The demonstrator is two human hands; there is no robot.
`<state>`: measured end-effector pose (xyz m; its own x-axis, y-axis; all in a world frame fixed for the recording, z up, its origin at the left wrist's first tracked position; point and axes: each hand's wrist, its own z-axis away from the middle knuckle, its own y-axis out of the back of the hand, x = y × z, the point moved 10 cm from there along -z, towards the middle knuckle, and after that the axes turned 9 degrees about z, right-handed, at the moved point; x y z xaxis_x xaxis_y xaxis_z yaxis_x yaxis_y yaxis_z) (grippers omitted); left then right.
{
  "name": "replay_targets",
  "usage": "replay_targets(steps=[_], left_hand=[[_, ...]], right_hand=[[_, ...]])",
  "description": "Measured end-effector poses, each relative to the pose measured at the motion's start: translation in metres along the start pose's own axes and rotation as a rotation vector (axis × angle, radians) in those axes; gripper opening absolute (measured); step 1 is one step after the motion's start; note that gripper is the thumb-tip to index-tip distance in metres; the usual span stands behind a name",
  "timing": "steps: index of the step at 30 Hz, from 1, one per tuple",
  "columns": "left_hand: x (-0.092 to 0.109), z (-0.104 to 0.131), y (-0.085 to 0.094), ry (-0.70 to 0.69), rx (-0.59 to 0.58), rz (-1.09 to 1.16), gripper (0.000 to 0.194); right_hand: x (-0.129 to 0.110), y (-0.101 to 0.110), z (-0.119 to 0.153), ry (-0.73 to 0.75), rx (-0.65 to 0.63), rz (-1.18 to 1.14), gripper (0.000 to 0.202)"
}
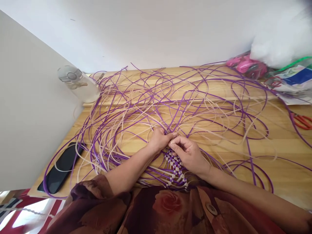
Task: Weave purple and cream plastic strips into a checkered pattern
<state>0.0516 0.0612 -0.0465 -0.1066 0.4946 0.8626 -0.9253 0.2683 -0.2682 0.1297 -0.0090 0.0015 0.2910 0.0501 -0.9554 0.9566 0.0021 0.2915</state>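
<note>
Both hands met at the top edge of the checkered purple-and-cream woven strip panel (pixel 175 167), which lay at the near edge of the light wooden counter (pixel 280 143), just ahead of the person's body. Judgement: the crossing is best held flat and pulled snug so the checks stay square.

Left hand (pixel 159 139): fingers closed together, pinching thin purple plastic strands (pixel 170 97) at the weave's edge. Right hand (pixel 188 152): fingers curled, tips pinched on the same strands.

Black phone (pixel 60 167) at near-left corner; red-handled scissors (pixel 302 121) at right edge.
</note>
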Motion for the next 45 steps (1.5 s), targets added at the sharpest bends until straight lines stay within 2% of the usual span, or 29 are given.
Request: replay_targets(steps=[3, 8, 12, 14, 15, 16, 17, 19, 20, 22, 24, 28, 31, 33, 36, 38, 40, 42, 45], left_hand=[[0.008, 0.000, -0.009, -0.068, -0.109, 0.042, 0.019], [0.004, -0.002, -0.011, 0.000, -0.138, 0.071, 0.030], [0.008, 0.000, -0.013, -0.041, -0.167, 0.057, 0.030], [0.009, 0.000, -0.013, -0.047, -0.172, 0.048, 0.028], [0.008, 0.000, -0.012, -0.040, -0.165, 0.049, 0.026], [0.008, -0.001, -0.011, -0.026, -0.152, 0.056, 0.025], [0.007, -0.001, -0.009, -0.011, -0.134, 0.066, 0.025], [0.005, -0.003, -0.006, 0.017, -0.096, 0.084, 0.026], [0.004, -0.003, -0.005, 0.028, -0.084, 0.088, 0.027], [0.004, -0.005, -0.004, 0.040, -0.078, 0.090, 0.030], [0.003, -0.005, -0.004, 0.052, -0.082, 0.083, 0.035], [0.003, -0.004, -0.003, 0.079, -0.121, 0.039, 0.045], [0.007, -0.001, -0.002, 0.066, -0.160, -0.055, 0.043], [0.013, 0.000, -0.002, 0.026, -0.171, -0.157, 0.038], [0.027, 0.003, -0.006, -0.101, -0.195, -0.258, 0.029], [0.033, 0.004, -0.009, -0.157, -0.207, -0.268, 0.027], [0.031, 0.004, -0.009, -0.117, -0.204, -0.205, 0.028], [0.024, 0.003, -0.012, -0.020, -0.227, -0.087, 0.030], [0.021, 0.002, -0.022, 0.048, -0.300, -0.023, 0.034]], right_hand=[[-0.015, 0.014, 0.000, 0.095, -0.044, 0.183, 0.024], [-0.034, 0.062, -0.014, 0.187, 0.049, 0.631, 0.025], [-0.042, 0.056, -0.034, 0.356, -0.021, 0.897, 0.016], [-0.042, 0.054, -0.045, 0.453, -0.101, 0.950, 0.021], [-0.039, 0.061, -0.053, 0.473, -0.116, 0.974, 0.024], [-0.036, 0.073, -0.061, 0.470, -0.115, 0.996, 0.026], [-0.032, 0.094, -0.071, 0.424, -0.064, 1.016, 0.025], [-0.024, 0.147, -0.088, 0.277, 0.115, 1.031, 0.024], [-0.022, 0.166, -0.093, 0.244, 0.156, 1.032, 0.024], [-0.023, 0.190, -0.099, 0.229, 0.206, 1.031, 0.020], [-0.024, 0.198, -0.102, 0.226, 0.224, 1.038, 0.018], [-0.026, 0.188, -0.102, 0.204, 0.256, 1.046, 0.019], [-0.035, 0.167, -0.081, 0.205, 0.309, 0.934, 0.023], [-0.037, 0.140, -0.061, 0.215, 0.249, 0.814, 0.021], [-0.037, 0.081, -0.034, 0.331, -0.001, 0.740, 0.019], [-0.033, 0.060, -0.022, 0.391, -0.024, 0.726, 0.018], [-0.024, 0.061, -0.020, 0.368, 0.079, 0.689, 0.020], [-0.012, 0.069, -0.020, 0.301, 0.185, 0.611, 0.022], [0.000, 0.076, -0.020, 0.263, 0.240, 0.482, 0.031]])
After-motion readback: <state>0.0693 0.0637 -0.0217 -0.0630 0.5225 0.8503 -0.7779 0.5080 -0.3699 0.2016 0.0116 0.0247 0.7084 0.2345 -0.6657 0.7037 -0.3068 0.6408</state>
